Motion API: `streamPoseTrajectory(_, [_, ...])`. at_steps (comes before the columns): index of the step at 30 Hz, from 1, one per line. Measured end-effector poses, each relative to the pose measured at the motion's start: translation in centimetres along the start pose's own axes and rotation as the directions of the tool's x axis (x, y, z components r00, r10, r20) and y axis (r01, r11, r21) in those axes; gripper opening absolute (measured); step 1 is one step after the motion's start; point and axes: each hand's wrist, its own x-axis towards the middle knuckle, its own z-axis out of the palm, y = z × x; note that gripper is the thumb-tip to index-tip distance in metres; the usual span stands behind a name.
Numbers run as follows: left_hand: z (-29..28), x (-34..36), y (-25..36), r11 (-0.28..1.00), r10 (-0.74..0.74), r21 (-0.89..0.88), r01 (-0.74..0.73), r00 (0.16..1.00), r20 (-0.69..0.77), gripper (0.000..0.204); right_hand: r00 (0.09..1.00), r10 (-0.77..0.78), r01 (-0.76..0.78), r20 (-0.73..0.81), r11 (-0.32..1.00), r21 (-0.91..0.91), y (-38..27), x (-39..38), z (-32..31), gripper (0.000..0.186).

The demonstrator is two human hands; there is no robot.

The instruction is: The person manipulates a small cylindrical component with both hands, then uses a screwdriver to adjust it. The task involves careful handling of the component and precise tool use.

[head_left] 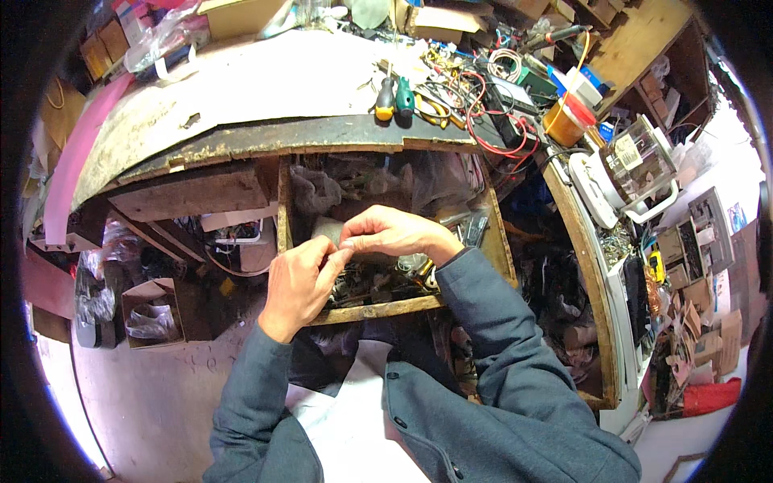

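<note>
In the head view, the left hand (299, 282) and right hand (396, 233) meet above the open wooden drawer (378, 310), near its middle. Thumbs and fingertips are bent and pinched together — whether they grasp something small, I cannot tell. The drawer sits below the front edge of the workbench (322, 135); clear plastic bags (316, 191) lie toward its far edge, jumbled small parts toward its near edge. On the bench, a yellow-and-grey screwdriver (385, 102) and a green screwdriver (404, 101) lie side by side near the front edge — pliers (436, 113) just right of them.
</note>
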Motion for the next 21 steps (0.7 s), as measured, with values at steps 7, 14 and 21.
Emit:
streamPoseTrajectory(7, [0.1, 0.0, 0.2, 1.0, 0.019, -0.011, -0.019, 1.0, -0.016, 0.029, 0.996, -0.077, 0.079, -0.043, 0.996, 0.048, 0.3, 0.1, 0.3, 0.03])
streamPoseTrajectory(14, [0.5, 0.0, -0.5, 0.995, 0.073, 0.066, -0.071, 0.997, -0.035, 0.026, 0.998, 0.057, -0.056, 0.024, 0.998, -0.042, -0.6, -0.5, -0.5, 0.025])
streamPoseTrajectory(21, [1.0, 0.0, -1.3, 0.995, 0.085, 0.06, -0.082, 0.995, -0.049, 0.024, 0.999, 0.053, -0.053, -0.001, 0.994, 0.091, -0.4, -0.5, -0.1, 0.03])
